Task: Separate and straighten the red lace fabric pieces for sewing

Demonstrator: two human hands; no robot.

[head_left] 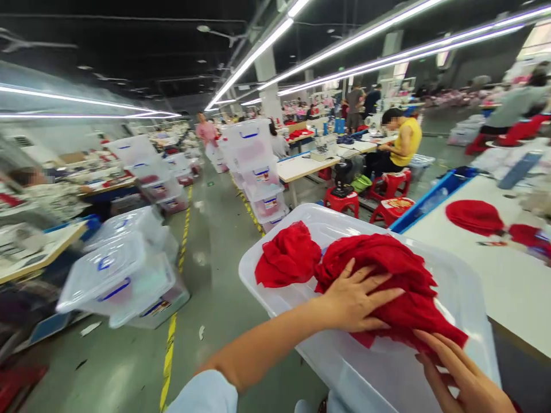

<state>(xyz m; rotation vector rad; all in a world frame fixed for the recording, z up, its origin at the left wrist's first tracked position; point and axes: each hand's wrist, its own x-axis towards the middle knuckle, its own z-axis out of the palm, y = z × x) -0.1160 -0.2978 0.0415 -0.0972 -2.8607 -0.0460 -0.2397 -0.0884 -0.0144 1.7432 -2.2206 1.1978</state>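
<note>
A loose pile of crumpled red fabric (pixel 379 252) lies on a translucent white plastic lid (pixel 465 275). My left hand (pixel 353 298) rests palm down on this pile, fingers spread wide. At the pile's near right edge is my right hand (pixel 465 373), its forefinger over the cloth and its thumb beneath, closed on the edge. A smaller bunch of red fabric (pixel 287 255) sits apart from my hands, toward the lid's far left corner.
On the right, a white worktable (pixel 508 275) bears more red pieces (pixel 473 217). Stacked plastic bins (pixel 124 275) line the aisle (pixel 210 252) at left, with another stack (pixel 258 166) ahead. A person in yellow (pixel 404 143) sits near red stools (pixel 342 201).
</note>
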